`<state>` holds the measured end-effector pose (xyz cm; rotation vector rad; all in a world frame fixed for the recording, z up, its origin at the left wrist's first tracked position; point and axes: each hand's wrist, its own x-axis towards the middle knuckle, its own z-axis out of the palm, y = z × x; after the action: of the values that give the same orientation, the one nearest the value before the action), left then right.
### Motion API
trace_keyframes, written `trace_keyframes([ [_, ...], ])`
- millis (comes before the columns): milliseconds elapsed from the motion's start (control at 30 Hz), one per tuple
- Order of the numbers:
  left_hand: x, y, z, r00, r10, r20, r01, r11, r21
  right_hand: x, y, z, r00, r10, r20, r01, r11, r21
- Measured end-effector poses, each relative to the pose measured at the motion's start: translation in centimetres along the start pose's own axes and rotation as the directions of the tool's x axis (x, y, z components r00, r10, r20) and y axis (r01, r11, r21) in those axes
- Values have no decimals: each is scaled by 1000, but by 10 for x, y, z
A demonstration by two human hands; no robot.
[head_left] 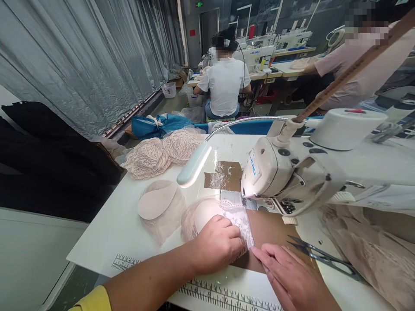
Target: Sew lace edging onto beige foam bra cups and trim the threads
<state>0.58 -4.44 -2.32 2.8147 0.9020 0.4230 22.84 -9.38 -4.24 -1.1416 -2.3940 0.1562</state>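
A pale bra cup with lace trim (238, 220) lies on the sewing table, just in front of the sewing machine's needle area. My left hand (220, 242) rests over its near side with curled fingers, gripping the lace edge. Beside it, my right hand (285, 268) lies low on the brown plate, its fingers stretched out and fingertips at the lace's lower right corner. The sewing machine (269, 168) stands just beyond both hands. To the left, a second bra cup piece (162, 207) of sheer beige fabric with a smooth pad lies flat.
Black thread snips (327, 257) lie right of my right hand, near beige lace fabric (363, 250). Lace cups (162, 151) are heaped at the back left under a lamp (194, 164). A ruler strip (220, 293) runs along the front edge. Two people sit beyond.
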Motion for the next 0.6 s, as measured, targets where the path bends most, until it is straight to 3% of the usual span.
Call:
trace_keyframes([
  [333,3,0,-3,996,40,-80,-42,999,-29,8,2,8,1000,20,10,-19,997,-79],
  [600,9,-4,-12,1000,-3,16,2,999,32,11,3,4,996,34,82,-26,995,-98],
])
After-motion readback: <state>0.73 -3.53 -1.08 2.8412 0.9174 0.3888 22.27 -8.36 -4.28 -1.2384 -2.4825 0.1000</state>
